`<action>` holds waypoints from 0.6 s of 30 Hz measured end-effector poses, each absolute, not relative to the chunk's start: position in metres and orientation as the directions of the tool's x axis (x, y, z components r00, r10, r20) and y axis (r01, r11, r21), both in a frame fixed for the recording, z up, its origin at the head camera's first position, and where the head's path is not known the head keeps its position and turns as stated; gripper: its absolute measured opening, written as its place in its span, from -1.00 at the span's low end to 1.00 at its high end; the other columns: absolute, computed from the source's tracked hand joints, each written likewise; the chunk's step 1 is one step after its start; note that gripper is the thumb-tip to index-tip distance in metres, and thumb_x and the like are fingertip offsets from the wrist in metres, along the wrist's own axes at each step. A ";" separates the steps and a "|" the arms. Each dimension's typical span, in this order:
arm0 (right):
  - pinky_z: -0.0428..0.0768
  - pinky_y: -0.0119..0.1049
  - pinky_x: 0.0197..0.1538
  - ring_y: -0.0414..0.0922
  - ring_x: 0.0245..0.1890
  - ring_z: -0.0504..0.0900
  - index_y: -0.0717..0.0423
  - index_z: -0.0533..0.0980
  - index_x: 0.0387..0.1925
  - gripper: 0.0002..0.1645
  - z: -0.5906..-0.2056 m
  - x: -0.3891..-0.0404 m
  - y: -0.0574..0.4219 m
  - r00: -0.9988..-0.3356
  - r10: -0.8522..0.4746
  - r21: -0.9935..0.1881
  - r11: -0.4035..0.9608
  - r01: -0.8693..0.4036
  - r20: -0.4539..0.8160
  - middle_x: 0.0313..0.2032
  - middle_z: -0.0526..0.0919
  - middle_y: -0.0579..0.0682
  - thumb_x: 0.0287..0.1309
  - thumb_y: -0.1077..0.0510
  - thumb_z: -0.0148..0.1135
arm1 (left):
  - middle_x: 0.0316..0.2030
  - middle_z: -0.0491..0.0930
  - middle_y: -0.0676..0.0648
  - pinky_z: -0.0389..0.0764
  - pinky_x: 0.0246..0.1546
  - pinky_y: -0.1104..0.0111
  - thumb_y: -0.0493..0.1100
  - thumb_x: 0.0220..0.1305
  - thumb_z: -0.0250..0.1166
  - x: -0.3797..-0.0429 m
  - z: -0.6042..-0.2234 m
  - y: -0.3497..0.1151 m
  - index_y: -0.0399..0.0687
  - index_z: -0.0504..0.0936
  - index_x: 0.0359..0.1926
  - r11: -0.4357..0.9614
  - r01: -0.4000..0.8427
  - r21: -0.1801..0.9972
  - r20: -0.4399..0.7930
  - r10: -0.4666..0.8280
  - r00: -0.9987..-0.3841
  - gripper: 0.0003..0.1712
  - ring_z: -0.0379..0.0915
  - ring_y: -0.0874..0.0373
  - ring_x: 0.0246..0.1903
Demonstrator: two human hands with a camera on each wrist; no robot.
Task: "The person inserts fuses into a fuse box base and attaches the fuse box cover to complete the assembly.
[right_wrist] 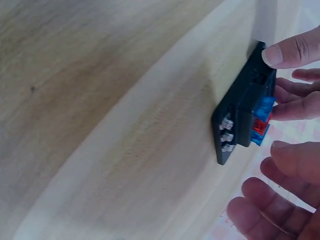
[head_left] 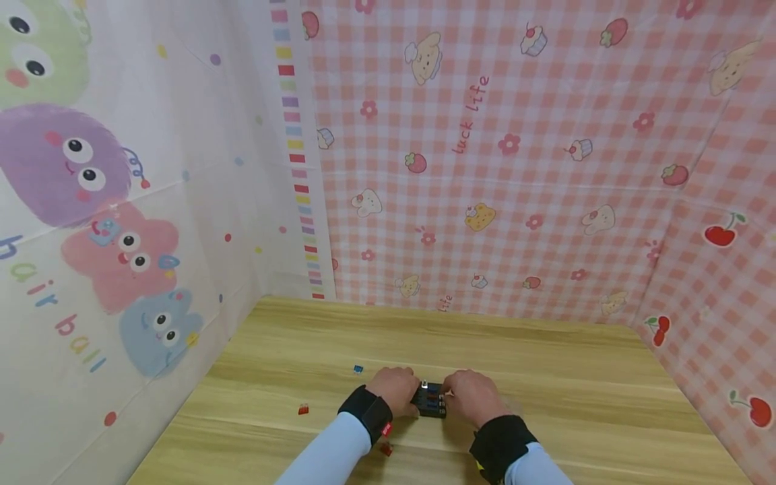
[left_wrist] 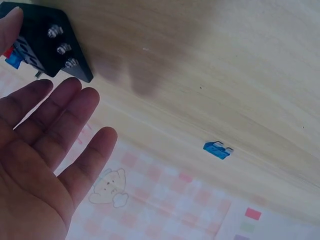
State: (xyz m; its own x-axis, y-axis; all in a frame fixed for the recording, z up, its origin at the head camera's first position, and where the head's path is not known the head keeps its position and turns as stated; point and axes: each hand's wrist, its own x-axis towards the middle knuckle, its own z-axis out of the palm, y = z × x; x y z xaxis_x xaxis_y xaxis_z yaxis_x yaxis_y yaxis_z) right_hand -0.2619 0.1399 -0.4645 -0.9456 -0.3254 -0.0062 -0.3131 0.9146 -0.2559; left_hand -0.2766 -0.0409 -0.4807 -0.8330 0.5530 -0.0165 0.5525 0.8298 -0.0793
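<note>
A black fuse block [head_left: 432, 413] lies on the table between both hands, with blue and red blade fuses [right_wrist: 265, 106] standing in its middle and metal screw terminals [right_wrist: 227, 136] along one end. My left hand [head_left: 394, 392] holds one end, its thumb [right_wrist: 287, 52] on top and fingers along the far side. In the left wrist view its remaining fingers [left_wrist: 80, 150] stretch out beside the block. My right hand [head_left: 475, 397] is at the opposite end, loosely bent fingers [right_wrist: 265, 200] close to the fuses and nothing visible between them.
A loose blue blade fuse [left_wrist: 217, 150] lies beyond my left hand. One red fuse [head_left: 304, 409] sits to its left, another red fuse [head_left: 386, 449] near my left wristband. Something yellow [head_left: 480, 465] shows beneath my right wristband. Printed cloth walls [head_left: 485, 256] border the wooden table.
</note>
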 end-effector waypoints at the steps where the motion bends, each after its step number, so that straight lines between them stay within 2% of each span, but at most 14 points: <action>1: 0.56 -0.08 -0.13 -0.09 -0.30 0.59 0.09 0.72 -0.30 -0.89 -0.464 -0.262 0.140 -0.947 -0.320 -0.250 0.918 -0.307 -0.010 -0.32 0.69 -0.06 0.12 0.16 0.40 | -0.41 0.52 0.09 0.49 -0.28 0.33 0.20 -0.02 0.55 -0.276 -0.480 -0.041 0.01 0.71 -0.15 0.832 0.550 -0.071 -0.019 0.550 -0.835 -0.50 0.43 0.24 -0.42; 13: 0.57 -0.05 -0.10 -0.06 -0.26 0.60 0.13 0.70 -0.19 -0.74 -0.458 -0.259 0.138 -0.956 -0.285 -0.232 0.937 -0.263 -0.070 -0.26 0.70 -0.01 0.12 0.07 0.44 | -0.38 0.56 0.09 0.51 -0.25 0.30 0.22 0.01 0.52 -0.276 -0.470 -0.050 0.03 0.72 -0.12 0.846 0.529 -0.063 -0.022 0.529 -0.848 -0.49 0.44 0.24 -0.41; 18: 0.56 -0.05 -0.11 -0.08 -0.29 0.57 0.11 0.69 -0.16 -0.70 -0.455 -0.258 0.137 -0.956 -0.276 -0.237 0.940 -0.247 -0.098 -0.26 0.69 -0.03 0.10 0.03 0.45 | -0.44 0.52 0.10 0.50 -0.30 0.31 0.22 0.00 0.52 -0.275 -0.464 -0.055 0.02 0.72 -0.23 0.857 0.511 -0.063 -0.017 0.511 -0.859 -0.54 0.42 0.24 -0.45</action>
